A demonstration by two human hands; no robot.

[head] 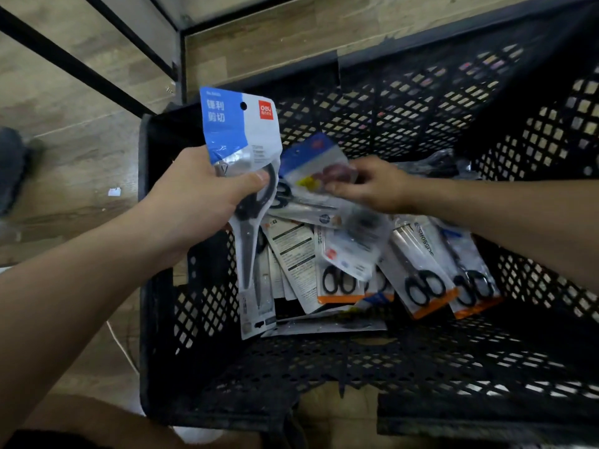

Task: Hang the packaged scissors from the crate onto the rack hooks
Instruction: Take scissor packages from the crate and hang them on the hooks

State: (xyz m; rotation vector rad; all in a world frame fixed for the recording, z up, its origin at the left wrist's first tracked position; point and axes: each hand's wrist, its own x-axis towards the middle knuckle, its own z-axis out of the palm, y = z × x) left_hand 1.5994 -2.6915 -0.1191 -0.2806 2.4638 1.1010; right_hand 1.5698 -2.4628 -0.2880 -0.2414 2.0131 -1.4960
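My left hand (pixel 197 196) grips a long blue-and-white scissors pack (pixel 240 137), upright over the left side of the black mesh crate (pixel 421 92); its hang hole is at the top. My right hand (pixel 372 186) reaches into the crate and pinches a smaller blue-topped scissors pack (pixel 311 160), tilted up off the pile. Several more packaged scissors (pixel 421 273) with black handles and orange strips lie jumbled on the crate floor. The rack hooks are not in view.
The crate stands on a wood-pattern floor (pixel 81 131). Black metal frame bars (pixel 97 76) run across the floor at upper left. A dark shoe (pixel 11 163) shows at the left edge, and a small white scrap (pixel 114 191) lies on the floor.
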